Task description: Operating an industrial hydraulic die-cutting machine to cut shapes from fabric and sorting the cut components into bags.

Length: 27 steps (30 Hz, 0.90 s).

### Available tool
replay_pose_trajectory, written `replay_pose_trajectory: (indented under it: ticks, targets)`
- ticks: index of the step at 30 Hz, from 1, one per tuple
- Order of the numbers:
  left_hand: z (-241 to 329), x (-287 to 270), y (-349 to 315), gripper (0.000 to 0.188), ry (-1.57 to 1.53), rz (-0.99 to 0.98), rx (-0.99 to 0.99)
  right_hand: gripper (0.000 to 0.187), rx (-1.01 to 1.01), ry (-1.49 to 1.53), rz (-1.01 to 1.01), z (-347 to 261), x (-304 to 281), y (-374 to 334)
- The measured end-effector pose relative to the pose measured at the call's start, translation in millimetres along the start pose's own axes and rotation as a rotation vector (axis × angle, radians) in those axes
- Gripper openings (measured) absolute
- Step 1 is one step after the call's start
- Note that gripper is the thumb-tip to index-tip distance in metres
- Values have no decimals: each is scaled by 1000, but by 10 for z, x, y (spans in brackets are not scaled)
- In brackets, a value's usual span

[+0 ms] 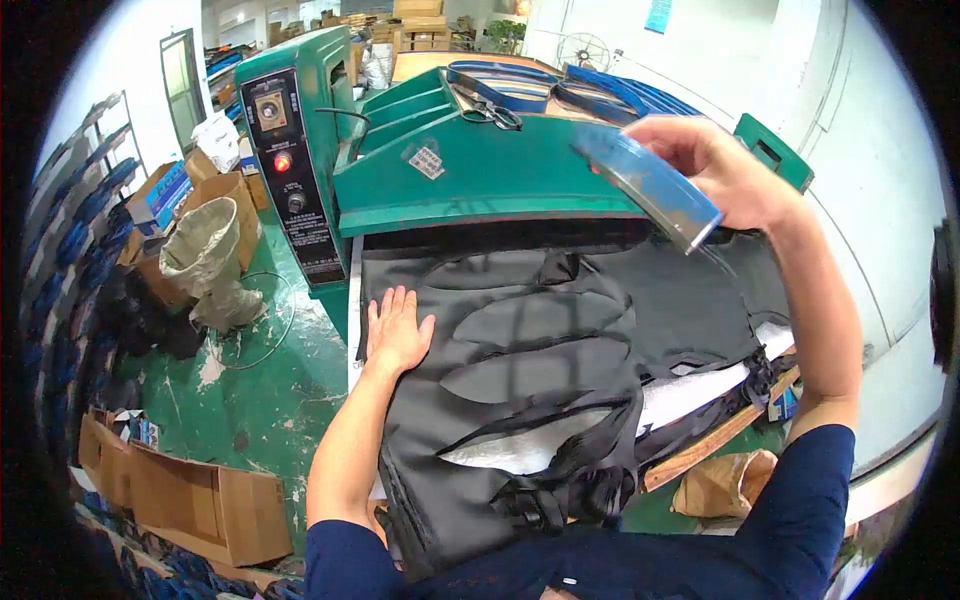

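My left hand (396,331) lies flat, fingers apart, on the left edge of a stack of black sheet material (690,300) spread over the white bed of a green cutting press (480,165). Several long leaf-shaped pieces (545,320) are cut out of the sheet, and white shows through one opening (510,450). My right hand (725,170) is raised above the sheet at the upper right and grips a blue steel cutting die (650,185), held tilted on edge.
On the press top lie scissors (492,112) and more blue dies (520,85). A control panel (285,170) stands on the machine's left. Cardboard boxes (200,500), a bag (205,250) and stacked dark pieces fill the green floor at left. A wooden strip (720,435) lies at right.
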<state>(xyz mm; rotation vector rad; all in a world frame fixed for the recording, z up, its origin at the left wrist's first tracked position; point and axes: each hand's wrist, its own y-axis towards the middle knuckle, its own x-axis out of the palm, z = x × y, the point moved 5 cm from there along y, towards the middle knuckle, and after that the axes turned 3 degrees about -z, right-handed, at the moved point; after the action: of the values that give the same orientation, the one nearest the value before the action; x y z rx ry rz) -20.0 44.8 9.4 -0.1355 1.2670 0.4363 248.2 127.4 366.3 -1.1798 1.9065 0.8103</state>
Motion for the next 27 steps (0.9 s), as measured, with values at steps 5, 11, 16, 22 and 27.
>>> replay_pose_trajectory:
  ticks: [5,11,16,22,27]
  targets:
    - [18,-58,-52,62,-4,24,5,36,-116,-436,41,257,-413,692]
    - [98,-33,1,59,30,70,48,39,-166,-673,33,1027,-589,1924]
    - [80,-87,13,58,72,80,35,46,-106,-766,-34,1613,-546,2543]
    - [96,-63,1,59,67,75,47,36,-59,-569,82,1725,-602,2558]
    - [165,-38,50,60,66,73,64,40,-129,-444,330,1628,-956,1645]
